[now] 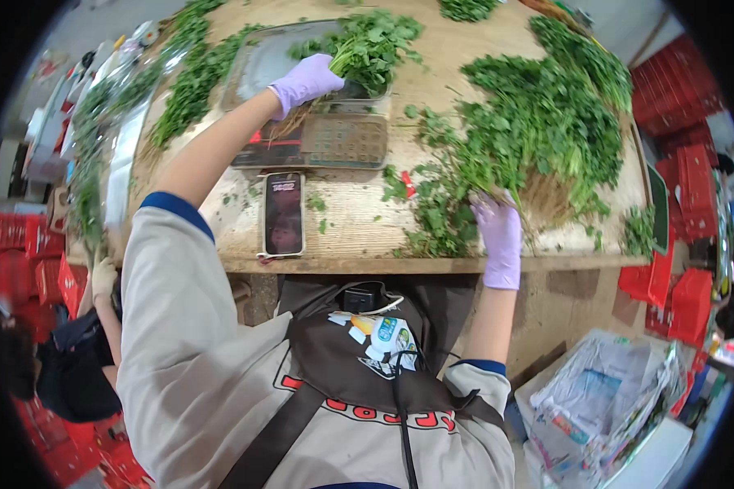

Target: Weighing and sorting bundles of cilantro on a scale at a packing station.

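Our left hand (308,80), in a purple glove, grips a bunch of leafy greens (375,47) by its stems at the scale (342,140); our right hand (497,236), gloved alike, has its fingers at loose stems (whether closed on them, we cannot tell). The wooden table (351,224) bears a large heap of greens (538,114) on our right. Red lettering crosses our shirt (192,326), partly hidden by a dark apron (322,346) with a colourful printed patch. A phone (284,213) shows digits; a red scrap (408,185) lies near the heap.
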The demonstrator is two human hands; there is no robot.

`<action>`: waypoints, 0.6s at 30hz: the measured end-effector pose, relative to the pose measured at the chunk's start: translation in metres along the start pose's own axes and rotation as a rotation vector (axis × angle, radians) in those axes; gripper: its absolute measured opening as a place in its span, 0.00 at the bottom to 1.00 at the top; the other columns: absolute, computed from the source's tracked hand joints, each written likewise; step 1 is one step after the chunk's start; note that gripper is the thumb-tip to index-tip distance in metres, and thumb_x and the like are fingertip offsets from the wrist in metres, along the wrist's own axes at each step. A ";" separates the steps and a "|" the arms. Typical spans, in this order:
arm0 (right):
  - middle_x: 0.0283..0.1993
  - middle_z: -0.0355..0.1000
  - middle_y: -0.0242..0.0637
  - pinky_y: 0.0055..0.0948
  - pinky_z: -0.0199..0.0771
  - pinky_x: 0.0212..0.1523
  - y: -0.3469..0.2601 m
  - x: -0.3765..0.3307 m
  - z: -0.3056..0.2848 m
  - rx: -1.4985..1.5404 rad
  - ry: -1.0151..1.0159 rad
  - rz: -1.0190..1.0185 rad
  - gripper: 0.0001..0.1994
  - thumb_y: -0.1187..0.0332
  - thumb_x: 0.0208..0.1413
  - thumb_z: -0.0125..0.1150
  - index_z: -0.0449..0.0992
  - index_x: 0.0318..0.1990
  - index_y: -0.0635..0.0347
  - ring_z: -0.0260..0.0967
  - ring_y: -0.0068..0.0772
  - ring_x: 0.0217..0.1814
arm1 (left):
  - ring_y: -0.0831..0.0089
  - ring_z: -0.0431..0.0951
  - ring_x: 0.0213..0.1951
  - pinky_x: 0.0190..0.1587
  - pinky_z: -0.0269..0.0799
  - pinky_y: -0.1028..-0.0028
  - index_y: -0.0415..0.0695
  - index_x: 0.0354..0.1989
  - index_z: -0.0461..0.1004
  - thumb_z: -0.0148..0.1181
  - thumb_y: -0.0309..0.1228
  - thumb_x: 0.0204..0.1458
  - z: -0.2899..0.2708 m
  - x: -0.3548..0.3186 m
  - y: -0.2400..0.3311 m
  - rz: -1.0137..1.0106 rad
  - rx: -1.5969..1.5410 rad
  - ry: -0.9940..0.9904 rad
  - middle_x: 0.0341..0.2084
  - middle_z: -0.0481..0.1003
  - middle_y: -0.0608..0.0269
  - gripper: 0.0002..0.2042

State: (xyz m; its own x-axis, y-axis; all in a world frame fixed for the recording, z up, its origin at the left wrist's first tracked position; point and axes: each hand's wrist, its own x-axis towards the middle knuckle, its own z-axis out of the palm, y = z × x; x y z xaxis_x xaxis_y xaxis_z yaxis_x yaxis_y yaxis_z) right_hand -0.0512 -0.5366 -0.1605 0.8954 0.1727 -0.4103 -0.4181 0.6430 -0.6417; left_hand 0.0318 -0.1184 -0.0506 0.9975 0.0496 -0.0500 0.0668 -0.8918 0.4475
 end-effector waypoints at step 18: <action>0.40 0.66 0.43 0.42 0.64 0.43 -0.027 0.006 -0.010 -2.169 0.610 -0.426 0.20 0.58 0.48 0.58 0.67 0.43 0.63 0.64 0.43 0.43 | 0.61 0.73 0.41 0.44 0.69 0.66 0.42 0.42 0.71 0.55 0.37 0.47 0.041 0.053 0.158 0.678 0.148 0.172 0.38 0.74 0.56 0.16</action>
State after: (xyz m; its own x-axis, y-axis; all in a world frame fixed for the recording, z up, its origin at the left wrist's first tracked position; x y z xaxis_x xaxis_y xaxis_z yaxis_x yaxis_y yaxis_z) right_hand -0.0362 -0.5606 -0.1521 0.9860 -0.1468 0.0790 -0.1432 -0.9884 -0.0503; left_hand 0.0938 -0.2747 -0.0188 0.8083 -0.4781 0.3437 -0.5611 -0.8023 0.2036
